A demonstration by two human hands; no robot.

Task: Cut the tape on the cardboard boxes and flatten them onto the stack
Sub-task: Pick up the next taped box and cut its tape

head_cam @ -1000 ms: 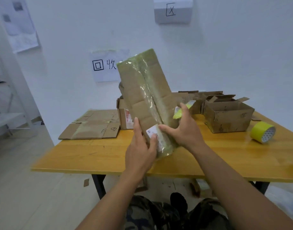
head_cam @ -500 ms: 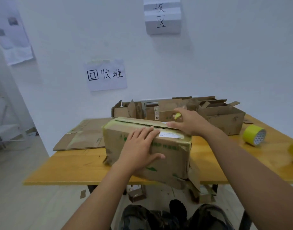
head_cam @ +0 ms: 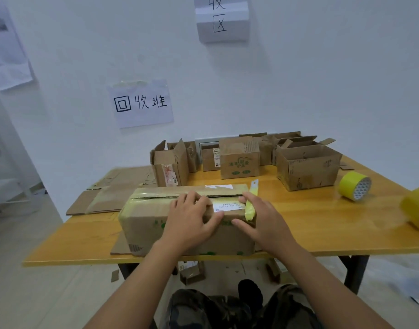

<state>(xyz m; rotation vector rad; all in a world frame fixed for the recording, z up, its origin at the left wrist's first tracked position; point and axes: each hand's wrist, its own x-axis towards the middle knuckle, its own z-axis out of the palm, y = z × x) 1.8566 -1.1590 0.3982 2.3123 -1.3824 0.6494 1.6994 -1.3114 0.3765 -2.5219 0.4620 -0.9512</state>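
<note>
We cannot read the small print on the white label (head_cam: 226, 206) atop the box (head_cam: 156, 224), and our own hands cover much of its near top edge. A second roll of yellow tape (head_cam: 416, 213) is cut off by the right border, and the far boxes (head_cam: 307, 167) partly hide one another against the wall. The flattened cardboard stack (head_cam: 113, 193) at the left is blurred.

Half a second ago the box sat tilted over the near edge; now it rests level on the tabletop (head_cam: 322, 224), close to us, with its taped seam running left to right. One second ago we held it upright in the air.

Our left hand (head_cam: 192, 222) lies on the top front edge of the box, fingers spread and nearly straight, thumb pressed to the front face. Our right hand (head_cam: 260, 222) pinches a yellow cutter (head_cam: 251, 203) between thumb and fingers, its pale tip pointing away from us beside the right end of the seam. A whole yellow tape roll (head_cam: 354, 186) stands on edge further right.
</note>
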